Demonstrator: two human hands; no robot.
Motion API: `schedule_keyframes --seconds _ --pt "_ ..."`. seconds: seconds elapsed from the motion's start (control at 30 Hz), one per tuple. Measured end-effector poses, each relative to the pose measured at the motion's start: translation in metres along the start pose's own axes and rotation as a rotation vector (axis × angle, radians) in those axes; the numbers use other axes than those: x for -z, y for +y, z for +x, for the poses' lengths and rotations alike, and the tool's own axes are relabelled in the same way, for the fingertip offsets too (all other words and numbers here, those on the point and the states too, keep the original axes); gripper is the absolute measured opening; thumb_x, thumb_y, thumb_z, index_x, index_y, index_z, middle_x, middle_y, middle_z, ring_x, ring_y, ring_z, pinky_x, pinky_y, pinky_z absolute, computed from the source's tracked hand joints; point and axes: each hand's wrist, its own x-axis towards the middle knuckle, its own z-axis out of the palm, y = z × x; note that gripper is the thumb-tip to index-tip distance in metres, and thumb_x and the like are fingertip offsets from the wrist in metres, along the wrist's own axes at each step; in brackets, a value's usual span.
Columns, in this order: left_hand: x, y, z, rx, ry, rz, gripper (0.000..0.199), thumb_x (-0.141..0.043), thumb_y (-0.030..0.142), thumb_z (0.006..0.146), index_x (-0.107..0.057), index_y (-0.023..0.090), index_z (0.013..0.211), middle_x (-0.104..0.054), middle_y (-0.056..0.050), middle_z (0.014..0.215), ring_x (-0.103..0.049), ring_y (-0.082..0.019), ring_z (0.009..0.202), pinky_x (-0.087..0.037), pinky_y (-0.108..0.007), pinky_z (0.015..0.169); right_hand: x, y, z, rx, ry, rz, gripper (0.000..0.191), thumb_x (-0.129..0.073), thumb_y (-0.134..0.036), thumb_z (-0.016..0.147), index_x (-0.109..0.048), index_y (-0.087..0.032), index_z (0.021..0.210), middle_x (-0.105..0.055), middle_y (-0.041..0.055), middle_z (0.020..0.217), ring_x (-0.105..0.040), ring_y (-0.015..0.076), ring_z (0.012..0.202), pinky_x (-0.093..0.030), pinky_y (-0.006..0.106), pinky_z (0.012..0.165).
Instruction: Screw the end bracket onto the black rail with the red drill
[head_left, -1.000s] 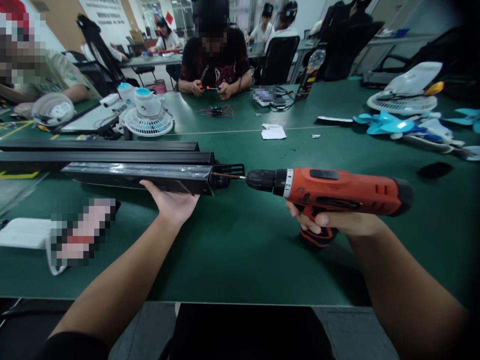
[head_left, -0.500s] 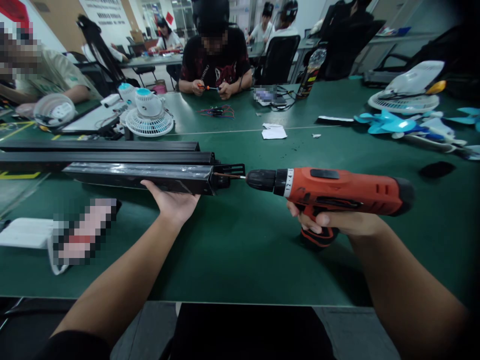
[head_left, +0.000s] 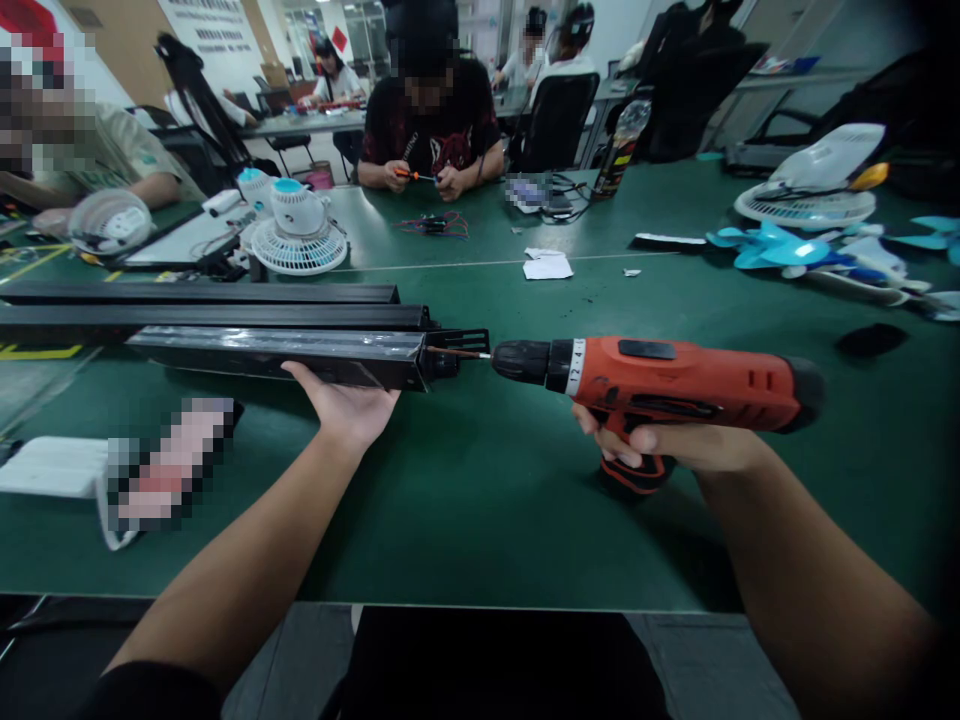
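My right hand (head_left: 645, 440) is wrapped round the grip of a red and black cordless drill (head_left: 690, 380), which points left. From its chuck a long thin bit (head_left: 465, 352) reaches to the right end of a black rectangular bar (head_left: 277, 358) with shiny clear film on top. Whether the tip sits in a screw there cannot be made out. My left hand (head_left: 349, 405) grips that bar from below near its right end, thumb against the near side, the other fingers hidden beneath. A slotted black bracket (head_left: 472, 338) juts out at the bar's end.
Two more long black bars (head_left: 225, 315) lie just behind. White fan parts (head_left: 296, 235) stand back left; blue fan blades (head_left: 772, 243) lie at the right. A phone (head_left: 180, 460) and a white device with a cable (head_left: 60, 465) lie front left. A person (head_left: 431, 120) sits opposite, holding a screwdriver.
Hardly anything differs. The drill's rear end has shifted very slightly to the left; the bar and my left hand stay in place.
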Motion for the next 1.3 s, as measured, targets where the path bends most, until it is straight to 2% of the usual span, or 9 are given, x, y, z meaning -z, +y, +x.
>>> schedule_keyframes --seconds 0.1,0.27,0.63,0.87,1.13,1.3 --pt "0.005 0.001 0.003 0.032 -0.023 -0.043 0.108 -0.031 0.109 0.095 -0.052 0.042 0.177 -0.059 -0.008 0.182 -0.044 -0.039 0.177 -0.053 -0.057 0.132 0.0 0.001 -0.001 0.017 0.001 0.012 0.037 -0.098 -0.044 0.095 -0.086 -0.024 0.123 -0.078 0.0047 0.103 -0.065 0.0085 0.057 -0.061 0.022 0.053" --pt "0.011 0.001 0.006 0.022 -0.044 -0.033 0.107 -0.032 0.109 0.095 -0.05 0.044 0.178 -0.06 -0.007 0.181 -0.049 -0.039 0.173 -0.055 -0.054 0.13 -0.001 -0.001 -0.001 -0.029 0.003 0.022 0.036 -0.1 -0.046 0.093 -0.088 -0.023 0.119 -0.077 0.0035 0.098 -0.065 0.0092 0.058 -0.061 0.022 0.053" --pt "0.005 0.0 0.003 0.014 -0.017 -0.019 0.105 -0.034 0.106 0.098 -0.051 0.04 0.178 -0.064 -0.01 0.177 -0.051 -0.039 0.171 -0.055 -0.055 0.13 -0.002 -0.003 0.0 0.007 0.012 -0.004 0.035 -0.098 -0.044 0.094 -0.087 -0.022 0.119 -0.077 0.0048 0.098 -0.063 0.0096 0.056 -0.059 0.023 0.05" --pt "0.013 0.002 0.007 0.04 -0.066 -0.068 0.107 -0.035 0.108 0.096 -0.049 0.042 0.179 -0.061 -0.009 0.18 -0.047 -0.041 0.174 -0.054 -0.059 0.132 -0.001 -0.001 0.0 0.003 0.001 -0.009 0.035 -0.097 -0.046 0.095 -0.085 -0.023 0.118 -0.076 0.0047 0.099 -0.062 0.0095 0.056 -0.059 0.023 0.05" --pt "0.004 -0.001 0.002 0.015 -0.013 -0.038 0.111 -0.033 0.108 0.095 -0.044 0.039 0.182 -0.05 -0.008 0.189 -0.041 -0.039 0.179 -0.053 -0.055 0.133 -0.002 -0.001 0.0 -0.01 -0.001 0.007 0.035 -0.098 -0.045 0.094 -0.087 -0.022 0.118 -0.076 0.0031 0.096 -0.062 0.0093 0.057 -0.059 0.022 0.051" --pt "0.008 0.0 0.005 0.021 -0.039 -0.047 0.109 -0.034 0.108 0.095 -0.045 0.042 0.182 -0.057 -0.009 0.184 -0.04 -0.04 0.179 -0.052 -0.058 0.134 -0.001 -0.001 -0.001 -0.03 0.002 0.005 0.037 -0.099 -0.047 0.094 -0.086 -0.022 0.117 -0.076 0.0036 0.097 -0.062 0.0094 0.056 -0.06 0.024 0.052"
